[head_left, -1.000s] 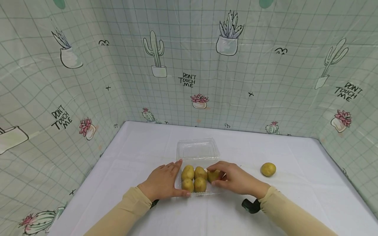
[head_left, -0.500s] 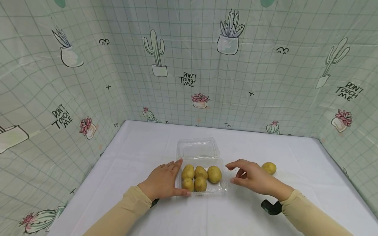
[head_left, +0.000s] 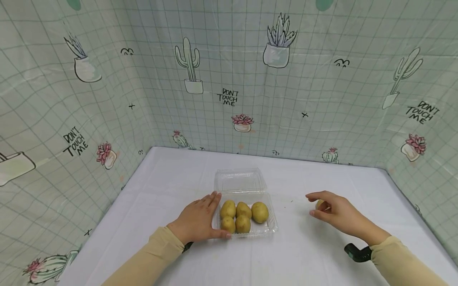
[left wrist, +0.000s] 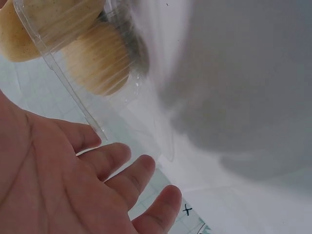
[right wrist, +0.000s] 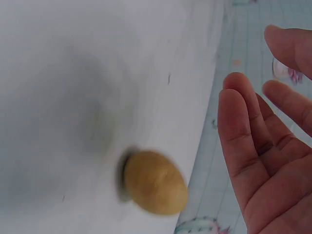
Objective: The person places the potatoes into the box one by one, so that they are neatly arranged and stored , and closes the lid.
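Observation:
A clear plastic clamshell box (head_left: 270, 224) lies on the table with its lid (head_left: 239, 180) folded back. Several potatoes sit in it, among them a larger potato (head_left: 259, 212) in the right column, with bare tray in front of it. My left hand (head_left: 196, 220) rests along the box's left side, fingers extended and thumb at the front edge; the left wrist view shows its fingertips by the plastic wall (left wrist: 73, 92). To the right, my right hand (head_left: 338, 214), fingers loosely bent and holding nothing, is over a loose potato (right wrist: 156, 183), mostly hiding it in the head view.
A white cloth (head_left: 282, 262) covers the table. Patterned fabric walls (head_left: 300, 87) enclose the back and both sides. A black wrist device (head_left: 358, 253) shows beneath the right wrist.
My right hand has let go of the larger potato in the box and moved right to the loose potato. My left hand has stayed by the box.

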The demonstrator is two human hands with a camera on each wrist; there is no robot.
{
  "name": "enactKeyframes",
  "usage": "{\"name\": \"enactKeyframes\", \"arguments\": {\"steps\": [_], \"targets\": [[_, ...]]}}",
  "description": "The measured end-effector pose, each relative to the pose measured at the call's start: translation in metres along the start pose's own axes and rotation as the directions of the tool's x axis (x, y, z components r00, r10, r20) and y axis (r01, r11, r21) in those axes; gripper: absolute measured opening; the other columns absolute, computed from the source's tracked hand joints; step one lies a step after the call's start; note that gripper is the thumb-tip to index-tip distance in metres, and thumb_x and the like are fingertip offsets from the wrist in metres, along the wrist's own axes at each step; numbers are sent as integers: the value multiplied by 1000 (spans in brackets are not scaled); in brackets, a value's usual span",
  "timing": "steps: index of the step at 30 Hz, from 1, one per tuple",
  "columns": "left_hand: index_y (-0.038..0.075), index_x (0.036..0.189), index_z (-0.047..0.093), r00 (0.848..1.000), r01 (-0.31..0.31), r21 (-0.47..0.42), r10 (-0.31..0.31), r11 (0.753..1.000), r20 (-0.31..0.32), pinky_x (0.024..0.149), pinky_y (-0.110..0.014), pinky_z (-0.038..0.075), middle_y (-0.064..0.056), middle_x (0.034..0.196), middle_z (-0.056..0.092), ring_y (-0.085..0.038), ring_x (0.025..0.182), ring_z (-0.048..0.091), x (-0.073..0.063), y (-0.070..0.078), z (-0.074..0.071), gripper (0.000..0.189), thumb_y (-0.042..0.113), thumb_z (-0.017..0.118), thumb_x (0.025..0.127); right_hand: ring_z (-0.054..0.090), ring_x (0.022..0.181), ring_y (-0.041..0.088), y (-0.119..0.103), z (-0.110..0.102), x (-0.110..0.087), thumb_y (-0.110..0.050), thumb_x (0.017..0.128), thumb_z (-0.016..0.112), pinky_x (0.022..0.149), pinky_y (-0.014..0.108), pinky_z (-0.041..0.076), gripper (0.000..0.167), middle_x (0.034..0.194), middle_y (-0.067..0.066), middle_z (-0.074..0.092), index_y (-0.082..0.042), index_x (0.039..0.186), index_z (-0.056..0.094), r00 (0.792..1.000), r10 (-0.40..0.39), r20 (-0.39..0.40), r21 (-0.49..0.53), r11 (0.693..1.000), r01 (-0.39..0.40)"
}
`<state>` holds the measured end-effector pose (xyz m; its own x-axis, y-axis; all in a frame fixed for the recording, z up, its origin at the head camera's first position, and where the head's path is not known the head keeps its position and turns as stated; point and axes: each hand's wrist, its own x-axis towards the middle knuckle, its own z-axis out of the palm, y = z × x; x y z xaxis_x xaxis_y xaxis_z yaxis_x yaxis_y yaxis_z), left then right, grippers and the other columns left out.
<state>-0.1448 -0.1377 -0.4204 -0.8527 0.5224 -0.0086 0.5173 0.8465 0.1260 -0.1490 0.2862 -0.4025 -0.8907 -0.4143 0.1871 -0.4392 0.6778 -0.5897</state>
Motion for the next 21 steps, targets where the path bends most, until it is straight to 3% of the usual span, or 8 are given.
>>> {"name": "enactKeyframes", "arguments": {"steps": [6, 13, 21], "targets": [[-2, 154, 30, 1000, -7, -8, 7, 1000, -13, 106, -49, 40, -19, 159, 29, -34, 140, 39, 0, -1, 0, 117, 82, 58, 78, 61, 86, 9, 22, -16, -11, -24, 91, 76, 64, 26, 51, 45, 121, 10, 65, -11, 131, 62, 994, 100, -43, -67, 992, -103], [-2, 154, 30, 1000, -12, -4, 12, 1000, -13, 106, -48, 41, -17, 160, 28, -33, 140, 39, 0, -1, 1, 117, 82, 58, 78, 62, 85, 10, 41, -27, -19, -20, 91, 76, 62, 27, 51, 55, 128, 18, 60, -3, 139, 55, 986, 161, -54, -110, 980, -166], [-2, 155, 30, 1000, -13, 10, 13, 1000, -11, 106, -48, 41, -16, 159, 29, -32, 139, 39, 0, -2, 2, 119, 85, 54, 77, 60, 88, 18, 60, -23, -21, -35, 92, 74, 64, 28, 50, 71, 133, 26, 55, 3, 144, 45, 967, 256, 15, -112, 961, -252]]}}
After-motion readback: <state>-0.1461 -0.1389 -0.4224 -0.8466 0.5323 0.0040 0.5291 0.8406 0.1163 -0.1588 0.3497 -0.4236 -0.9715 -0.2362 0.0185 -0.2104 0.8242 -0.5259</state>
